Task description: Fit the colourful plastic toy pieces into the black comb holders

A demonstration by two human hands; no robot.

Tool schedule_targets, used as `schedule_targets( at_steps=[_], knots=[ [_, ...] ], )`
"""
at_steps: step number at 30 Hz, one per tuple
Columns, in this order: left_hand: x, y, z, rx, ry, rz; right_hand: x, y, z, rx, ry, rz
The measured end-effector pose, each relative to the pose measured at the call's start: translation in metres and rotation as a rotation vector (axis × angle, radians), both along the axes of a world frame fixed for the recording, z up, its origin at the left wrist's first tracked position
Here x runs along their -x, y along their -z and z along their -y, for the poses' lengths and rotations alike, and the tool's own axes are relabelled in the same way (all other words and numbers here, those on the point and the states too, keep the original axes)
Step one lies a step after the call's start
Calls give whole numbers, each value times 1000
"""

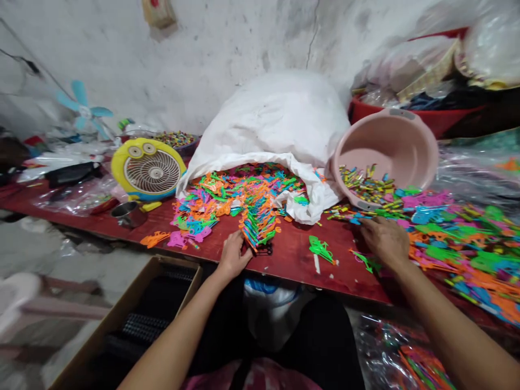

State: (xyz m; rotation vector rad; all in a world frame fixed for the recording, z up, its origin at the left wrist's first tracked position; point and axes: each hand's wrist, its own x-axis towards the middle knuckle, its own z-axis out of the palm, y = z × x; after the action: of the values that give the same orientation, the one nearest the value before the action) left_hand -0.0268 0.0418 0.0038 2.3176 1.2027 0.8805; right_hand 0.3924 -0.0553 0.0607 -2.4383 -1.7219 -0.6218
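Note:
My left hand is at the near end of a slanting row of overlapped flat plastic pieces in orange, green and blue, thumb and fingers closed on its edge. A small black piece lies beside the thumb. To the right, my right hand reaches down below the pink basin, its fingers together and slightly blurred; what they hold is hidden. Between the hands lie a green piece and a smaller green one. Loose coloured pieces spread right of my right hand.
Behind the row, an open white sack spills plastic pieces onto the red table. A yellow fan and a metal mug stand left. Small yellow sticks lie in the basin. A cardboard box sits below, left.

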Motion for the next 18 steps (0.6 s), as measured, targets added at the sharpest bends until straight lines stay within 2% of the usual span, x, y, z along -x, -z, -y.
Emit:
schedule_targets(
  at_steps=[4, 7, 9, 13, 18],
  knots=[
    [1, -1, 0, 13, -20, -29, 0, -4, 1, -80, -56, -161],
    [6, -3, 1, 18, -48, -70, 1, -1, 2, -120, -87, -196],
    [11, -3, 1, 16, -64, -87, 2, 1, 2, -57, -130, -163],
    [19, -2, -4, 3, -24, -84, 5, 0, 4, 185, -183, -3],
    [24, 8, 0, -25, -24, -42, 13, -2, 1, 242, -163, 110]
  ],
)
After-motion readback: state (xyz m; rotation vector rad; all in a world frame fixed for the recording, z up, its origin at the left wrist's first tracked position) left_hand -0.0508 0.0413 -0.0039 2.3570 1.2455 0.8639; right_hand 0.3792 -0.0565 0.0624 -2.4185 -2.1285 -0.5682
